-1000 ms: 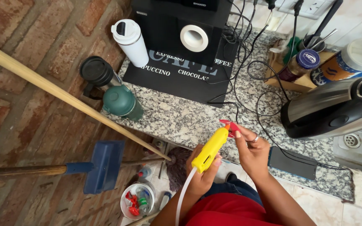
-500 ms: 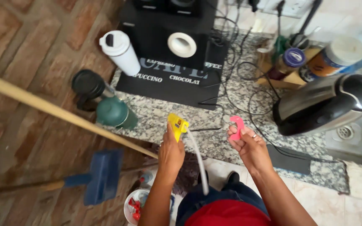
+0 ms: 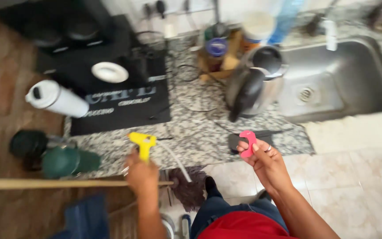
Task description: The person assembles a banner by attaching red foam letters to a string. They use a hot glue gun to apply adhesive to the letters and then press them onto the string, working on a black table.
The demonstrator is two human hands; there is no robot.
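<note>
Hands apart: left hand [image 3: 141, 175] grips yellow trigger sprayer [image 3: 143, 144], right hand [image 3: 264, 159] pinches pink piece [image 3: 247, 144].

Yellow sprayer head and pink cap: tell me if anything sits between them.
Nothing visible does. The left hand holds the yellow sprayer head, the right hand the pink cap; between them lies only bare speckled counter below.

Speckled granite counter [image 3: 200, 132], black mat [image 3: 124, 106], kettle [image 3: 255, 79]

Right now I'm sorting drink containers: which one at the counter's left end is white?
The white tumbler lying beside the black mat; the two containers below it are dark green.
</note>
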